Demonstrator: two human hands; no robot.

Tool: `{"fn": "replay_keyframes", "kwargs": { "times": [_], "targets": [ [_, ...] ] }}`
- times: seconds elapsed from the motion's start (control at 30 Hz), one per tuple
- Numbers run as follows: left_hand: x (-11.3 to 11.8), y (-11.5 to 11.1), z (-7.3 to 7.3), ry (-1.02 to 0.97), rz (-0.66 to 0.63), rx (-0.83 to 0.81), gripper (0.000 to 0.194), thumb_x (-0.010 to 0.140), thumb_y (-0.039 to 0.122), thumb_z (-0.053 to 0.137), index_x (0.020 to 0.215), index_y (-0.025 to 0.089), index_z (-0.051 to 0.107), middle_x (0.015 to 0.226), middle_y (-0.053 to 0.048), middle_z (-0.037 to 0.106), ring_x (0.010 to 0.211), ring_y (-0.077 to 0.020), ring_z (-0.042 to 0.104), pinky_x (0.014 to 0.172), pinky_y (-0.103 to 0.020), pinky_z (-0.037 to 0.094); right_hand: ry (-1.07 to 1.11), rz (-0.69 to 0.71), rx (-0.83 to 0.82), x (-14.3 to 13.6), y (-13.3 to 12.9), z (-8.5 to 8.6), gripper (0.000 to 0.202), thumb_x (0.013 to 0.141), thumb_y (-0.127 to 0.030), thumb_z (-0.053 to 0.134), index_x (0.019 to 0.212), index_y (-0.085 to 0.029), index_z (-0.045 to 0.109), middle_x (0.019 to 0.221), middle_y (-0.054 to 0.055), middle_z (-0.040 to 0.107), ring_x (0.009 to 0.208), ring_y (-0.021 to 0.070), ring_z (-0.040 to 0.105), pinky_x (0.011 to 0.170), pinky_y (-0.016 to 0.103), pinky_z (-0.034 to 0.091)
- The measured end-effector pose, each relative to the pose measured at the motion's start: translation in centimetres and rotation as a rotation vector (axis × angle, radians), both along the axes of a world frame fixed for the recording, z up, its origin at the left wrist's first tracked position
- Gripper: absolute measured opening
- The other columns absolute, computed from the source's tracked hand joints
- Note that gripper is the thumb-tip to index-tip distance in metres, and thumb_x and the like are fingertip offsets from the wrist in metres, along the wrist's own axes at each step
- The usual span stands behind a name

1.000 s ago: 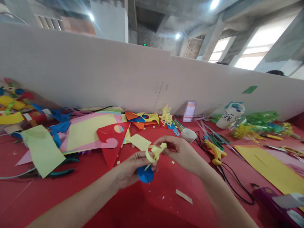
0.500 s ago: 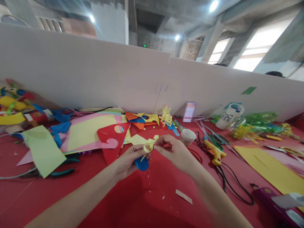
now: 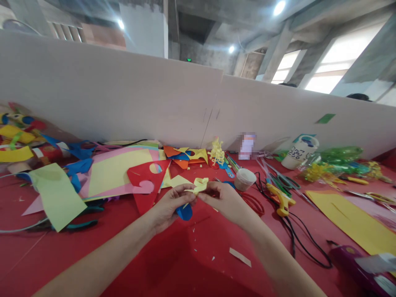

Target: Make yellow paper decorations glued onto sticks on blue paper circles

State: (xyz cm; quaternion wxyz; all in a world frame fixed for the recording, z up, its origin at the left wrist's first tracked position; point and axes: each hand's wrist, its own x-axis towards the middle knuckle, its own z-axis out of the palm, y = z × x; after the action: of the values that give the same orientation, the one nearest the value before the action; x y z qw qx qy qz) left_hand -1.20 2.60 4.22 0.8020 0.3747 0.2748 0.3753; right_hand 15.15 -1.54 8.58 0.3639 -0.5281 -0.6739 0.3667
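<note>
Between my two hands is a pale yellow paper piece [image 3: 201,185] with curled strips. My left hand [image 3: 175,202] pinches its left side, and a round blue piece [image 3: 185,212] sticks out below those fingers. Whether the blue piece is joined to the yellow one is hidden by the fingers. My right hand [image 3: 221,198] has thumb and fingertips closed on the yellow paper's right side. Just beyond the hands lie a yellow paper scrap [image 3: 179,180] and a red triangular sheet [image 3: 145,181] with round cut-outs.
To the right are a paper cup [image 3: 245,179], a yellow glue gun [image 3: 281,200] with black cord, scissors [image 3: 287,181] and a purple tool [image 3: 355,264]. Coloured sheets [image 3: 114,175] and pliers [image 3: 80,225] lie left. A white board [image 3: 139,103] stands behind the red table [image 3: 185,272].
The yellow paper has turned, its loop no longer facing me the same way. My right hand has shifted slightly down, and the fingertips of both hands are closer together.
</note>
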Motion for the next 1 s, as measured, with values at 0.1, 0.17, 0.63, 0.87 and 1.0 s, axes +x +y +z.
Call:
{"fn": "replay_keyframes", "kwargs": {
  "times": [0.1,0.17,0.63,0.87,1.0],
  "targets": [
    [0.0,0.0,0.3,0.018,-0.01,0.062,0.024,0.061,0.018,0.076,0.082,0.017,0.066,0.063,0.001,0.063,0.059,-0.0073,0.056,0.058,-0.015,0.041,0.007,-0.023,0.016,-0.1,0.0,-0.2,0.009,0.077,-0.02,0.053,0.078,-0.015,0.06,0.075,0.003,0.065,0.069,0.0144,0.059,0.063,0.025,0.045],
    [0.0,-0.1,0.5,0.028,0.004,0.081,0.023,0.06,0.016,0.076,0.081,0.017,0.067,0.063,0.002,0.062,0.059,-0.007,0.055,0.057,-0.015,0.04,-0.007,-0.043,0.031,-0.1,0.0,-0.3,0.008,0.076,-0.019,0.053,0.074,-0.015,0.059,0.07,0.002,0.063,0.066,0.0135,0.057,0.06,0.024,0.044],
    [0.1,0.0,0.6,0.061,0.081,0.037,0.016,0.058,0.019,0.077,0.07,0.015,0.068,0.061,0.0,0.063,0.061,-0.0096,0.056,0.058,-0.018,0.04,-0.007,-0.116,0.029,-0.6,0.2,-0.5,0.013,0.076,-0.026,0.056,0.068,-0.017,0.059,0.066,0.001,0.064,0.061,0.0126,0.057,0.058,0.024,0.045],
    [-0.2,0.5,0.1,-0.017,0.081,-0.037,0.018,0.057,0.019,0.079,0.071,0.016,0.068,0.063,0.001,0.065,0.06,-0.0088,0.059,0.059,-0.017,0.044,0.085,-0.155,0.047,0.3,0.3,-0.4,0.018,0.079,-0.027,0.053,0.089,-0.016,0.062,0.085,0.006,0.067,0.078,0.0158,0.062,0.07,0.029,0.049],
    [-0.2,0.4,0.3,-0.026,0.062,-0.043,0.018,0.057,0.017,0.078,0.071,0.015,0.068,0.063,0.001,0.065,0.06,-0.0089,0.059,0.059,-0.017,0.044,0.171,-0.143,-0.008,0.2,0.5,-0.8,0.024,0.081,-0.031,0.05,0.093,-0.015,0.063,0.092,0.008,0.067,0.085,0.0177,0.062,0.079,0.032,0.048]
  ]
}}
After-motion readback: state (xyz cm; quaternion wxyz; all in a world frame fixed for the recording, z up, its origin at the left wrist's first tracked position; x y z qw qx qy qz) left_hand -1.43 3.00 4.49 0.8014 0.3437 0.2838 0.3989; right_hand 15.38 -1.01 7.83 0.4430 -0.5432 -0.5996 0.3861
